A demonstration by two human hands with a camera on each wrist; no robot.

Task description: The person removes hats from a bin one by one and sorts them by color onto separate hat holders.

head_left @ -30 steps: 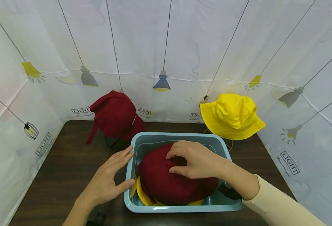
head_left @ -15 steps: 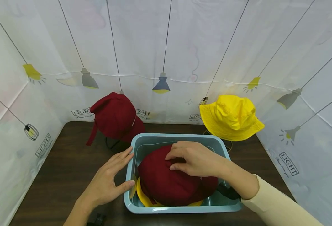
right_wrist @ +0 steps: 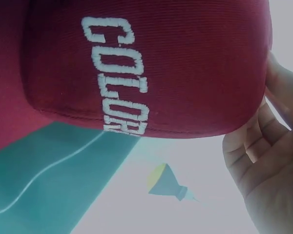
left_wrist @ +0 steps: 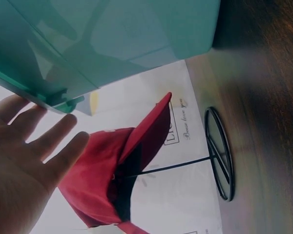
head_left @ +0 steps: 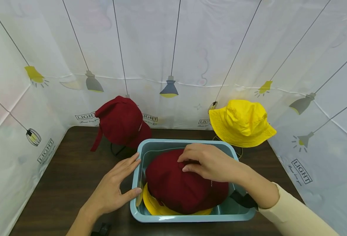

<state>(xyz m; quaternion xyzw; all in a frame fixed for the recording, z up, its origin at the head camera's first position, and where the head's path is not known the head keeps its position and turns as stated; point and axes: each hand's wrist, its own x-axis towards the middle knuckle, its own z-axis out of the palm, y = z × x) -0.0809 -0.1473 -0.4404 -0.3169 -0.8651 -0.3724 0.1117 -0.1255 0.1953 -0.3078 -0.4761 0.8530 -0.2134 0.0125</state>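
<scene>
A dark red baseball cap [head_left: 179, 190] with white embroidered letters sits tilted in the light blue plastic basin [head_left: 188, 219]. My right hand [head_left: 208, 162] pinches the top of its crown between thumb and fingers. Beneath the cap shows the brim of a yellow hat [head_left: 154, 206], mostly covered. Against the basin's left rim rests my left hand [head_left: 114, 185], fingers straight and thumb spread. The right wrist view shows the cap's lettering [right_wrist: 119, 75] close up, with the fingers at the crown's edge.
Behind the basin, a second red cap [head_left: 121, 121] hangs on a black wire stand [left_wrist: 219, 156] at the left. A yellow bucket hat [head_left: 244, 123] sits on another wire stand at the right. The dark wooden table [head_left: 61, 177] meets a printed white curtain [head_left: 149, 49].
My right hand has moved slightly up and to the right, lifting the red cap a little. More of the yellow brim shows below it. My left hand stays at the rim.
</scene>
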